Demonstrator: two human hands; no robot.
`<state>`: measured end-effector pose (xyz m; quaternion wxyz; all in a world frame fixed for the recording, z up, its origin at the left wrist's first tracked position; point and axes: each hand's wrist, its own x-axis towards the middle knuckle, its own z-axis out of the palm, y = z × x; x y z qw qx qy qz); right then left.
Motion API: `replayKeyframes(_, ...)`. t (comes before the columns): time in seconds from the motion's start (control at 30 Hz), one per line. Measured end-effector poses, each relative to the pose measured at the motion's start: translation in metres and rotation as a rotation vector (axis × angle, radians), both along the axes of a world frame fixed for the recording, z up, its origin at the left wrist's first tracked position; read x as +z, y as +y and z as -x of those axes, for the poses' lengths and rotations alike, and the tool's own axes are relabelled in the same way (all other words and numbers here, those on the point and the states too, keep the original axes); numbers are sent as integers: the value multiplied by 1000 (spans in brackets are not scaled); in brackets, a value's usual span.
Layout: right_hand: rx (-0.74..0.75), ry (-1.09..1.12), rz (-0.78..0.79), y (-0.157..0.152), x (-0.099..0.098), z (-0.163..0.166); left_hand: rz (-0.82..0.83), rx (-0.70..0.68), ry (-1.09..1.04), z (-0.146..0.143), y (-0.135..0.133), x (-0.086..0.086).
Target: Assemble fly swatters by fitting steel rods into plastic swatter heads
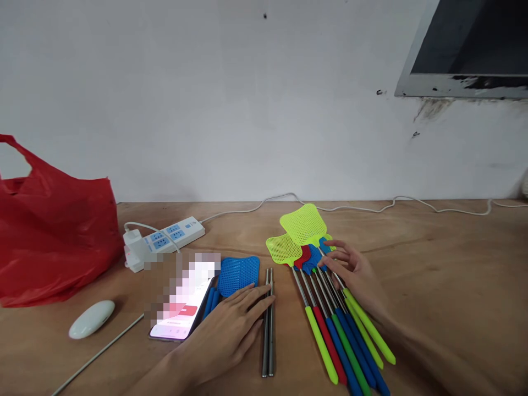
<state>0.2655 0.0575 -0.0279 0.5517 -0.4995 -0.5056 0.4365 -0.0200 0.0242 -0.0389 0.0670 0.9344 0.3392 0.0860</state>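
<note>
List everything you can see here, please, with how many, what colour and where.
Fly swatters: about eight, yellow-green, red, blue and green, fanned out right of centre
Metal sticks: about two, grey, centre
Mesh head: one, blue, left of the sticks
Handles: at least two, blue, beside the phone
Phone: one, lit pinkish-white, partly blurred, left of centre
Power strip: one, white and blue, left
Oval object: one, white, front left
Bag: one, red, far left
Cords: several, whitish, along the wall and left
Table: one, brown, below
Wall: one, pale grey, behind
Panel: one, dark, upper right
Left hand: one, bare, over the sticks
Right hand: one, bare, at the swatters' shafts
</note>
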Motion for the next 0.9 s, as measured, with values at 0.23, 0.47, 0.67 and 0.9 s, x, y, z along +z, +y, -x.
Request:
replayKeyframes(0.23,73,203,268,-8,-2,9,-5,-11,-17,1,-1,2)
replayKeyframes(0.47,162,502,309,-15,3,13,25,10,-145,0,-4,7)
replayKeyframes(0.67,189,671,298,-21,-3,20,266,116,-448,-5,-9,18)
replayKeyframes(0.9,331,747,298,-28,-3,25,505,212,-542,-10,-10,15)
